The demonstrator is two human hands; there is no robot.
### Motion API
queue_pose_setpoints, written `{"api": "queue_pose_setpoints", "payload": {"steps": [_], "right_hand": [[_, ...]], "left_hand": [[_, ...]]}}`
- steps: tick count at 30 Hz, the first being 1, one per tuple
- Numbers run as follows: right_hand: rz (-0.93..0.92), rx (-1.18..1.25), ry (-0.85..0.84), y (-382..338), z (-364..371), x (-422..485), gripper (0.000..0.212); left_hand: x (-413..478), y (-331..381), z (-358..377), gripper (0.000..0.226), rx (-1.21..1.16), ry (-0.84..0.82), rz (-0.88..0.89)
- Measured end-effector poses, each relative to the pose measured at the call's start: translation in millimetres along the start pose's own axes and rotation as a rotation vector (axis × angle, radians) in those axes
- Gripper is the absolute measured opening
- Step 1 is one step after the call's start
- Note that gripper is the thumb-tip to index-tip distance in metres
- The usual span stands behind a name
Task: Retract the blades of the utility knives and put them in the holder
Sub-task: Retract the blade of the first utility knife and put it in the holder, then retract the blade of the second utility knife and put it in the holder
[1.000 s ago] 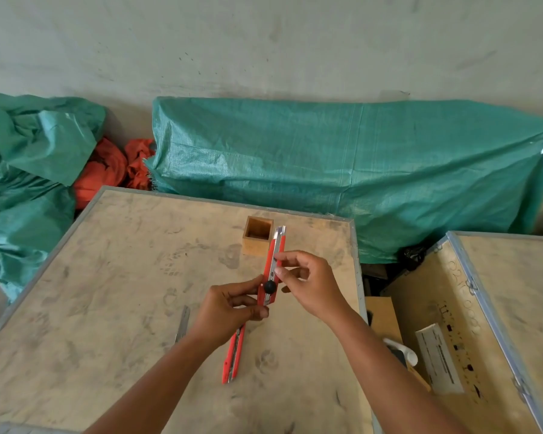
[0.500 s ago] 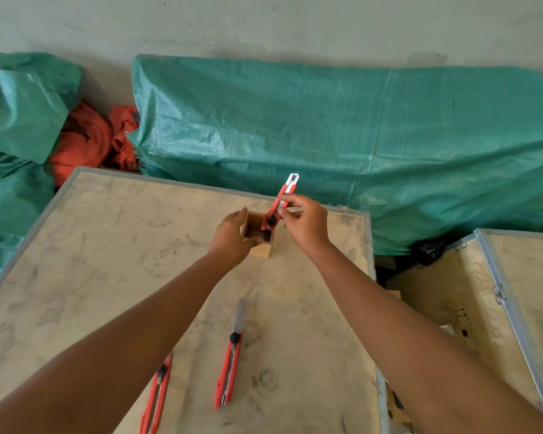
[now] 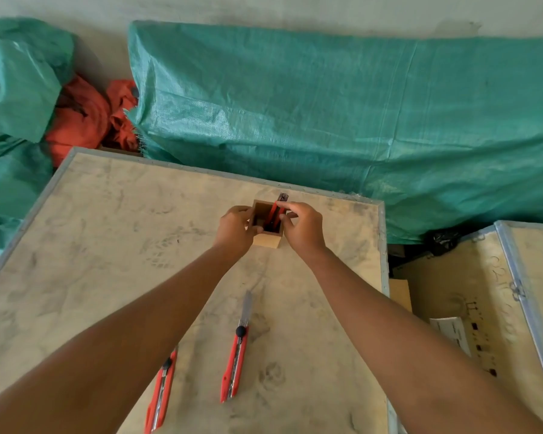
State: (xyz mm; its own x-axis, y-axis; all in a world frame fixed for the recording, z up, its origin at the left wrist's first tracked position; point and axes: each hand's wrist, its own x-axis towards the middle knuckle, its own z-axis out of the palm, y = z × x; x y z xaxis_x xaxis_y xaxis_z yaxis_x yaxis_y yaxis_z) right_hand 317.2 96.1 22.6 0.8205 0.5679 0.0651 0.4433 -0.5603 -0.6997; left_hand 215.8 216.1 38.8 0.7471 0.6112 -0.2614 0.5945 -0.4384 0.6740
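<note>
A small square wooden holder (image 3: 268,240) stands near the far edge of the crate top (image 3: 107,245). My left hand (image 3: 236,228) grips its left side. My right hand (image 3: 303,227) pinches the top of a red utility knife (image 3: 275,211) that stands inside the holder, its end sticking out above the rim. Two more red utility knives lie on the crate near me: one (image 3: 236,355) in the middle with its blade extended, another (image 3: 161,393) to its left, partly hidden under my left forearm.
Green tarpaulin (image 3: 326,114) covers bulky things behind the crate, with orange cloth (image 3: 85,117) at the left. A second crate (image 3: 483,308) with a metal edge and a white label stands to the right, across a dark gap.
My right hand has lowered the knife from above the holder down into it. My left hand has closed on the holder's side. The camera has tilted down a little.
</note>
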Motion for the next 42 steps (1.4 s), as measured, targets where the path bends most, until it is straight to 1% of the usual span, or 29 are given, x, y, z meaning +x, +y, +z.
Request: {"api": "queue_pose_setpoints", "payload": {"steps": [5, 8, 10, 12, 15, 18, 21, 23, 26, 27, 30, 32, 35, 38, 42], "right_hand": [[0.004, 0.018, 0.012, -3, -7, -18, 0.035], [0.012, 0.047, 0.005, -11, -12, -41, 0.032], [0.019, 0.079, -0.03, -15, -13, -63, 0.03], [0.097, 0.116, -0.113, -14, -10, -82, 0.029], [0.228, 0.149, -0.295, -15, 0, -121, 0.027], [0.279, 0.1, -0.443, -13, 15, -157, 0.027], [0.3, 0.025, -0.561, -9, 30, -184, 0.034], [0.296, -0.015, -0.591, -6, 38, -197, 0.038], [0.305, -0.019, -0.583, -4, 49, -209, 0.04], [0.308, -0.017, -0.573, -3, 52, -211, 0.041], [0.308, -0.017, -0.548, -3, 62, -215, 0.041], [0.306, -0.003, -0.513, -5, 65, -217, 0.037], [0.344, 0.052, -0.442, -7, 69, -220, 0.027], [0.409, 0.163, -0.399, -7, 69, -226, 0.014], [0.411, 0.277, -0.37, -19, 50, -229, 0.012]], "left_hand": [[-12, -4, -4, 0.052, -0.043, 0.009, -0.009], [-33, -11, -10, 0.054, -0.082, 0.038, -0.016], [-55, -18, -15, 0.052, -0.113, 0.066, -0.015], [-77, -25, -16, 0.049, -0.156, 0.072, -0.036], [-126, -48, -13, 0.044, -0.21, 0.064, -0.094], [-175, -76, 0, 0.043, -0.224, 0.051, -0.175], [-217, -103, 20, 0.051, -0.169, -0.027, -0.257], [-239, -118, 35, 0.059, -0.132, -0.102, -0.282], [-257, -127, 53, 0.062, -0.063, -0.183, -0.301], [-259, -128, 58, 0.057, -0.039, -0.191, -0.292], [-263, -131, 70, 0.032, 0.021, -0.168, -0.237], [-264, -133, 74, 0.027, 0.031, -0.147, -0.21], [-265, -135, 75, 0.033, -0.005, -0.135, -0.183], [-270, -137, 73, 0.038, -0.058, -0.121, -0.144], [-282, -134, 60, 0.054, -0.093, -0.086, -0.07]]}}
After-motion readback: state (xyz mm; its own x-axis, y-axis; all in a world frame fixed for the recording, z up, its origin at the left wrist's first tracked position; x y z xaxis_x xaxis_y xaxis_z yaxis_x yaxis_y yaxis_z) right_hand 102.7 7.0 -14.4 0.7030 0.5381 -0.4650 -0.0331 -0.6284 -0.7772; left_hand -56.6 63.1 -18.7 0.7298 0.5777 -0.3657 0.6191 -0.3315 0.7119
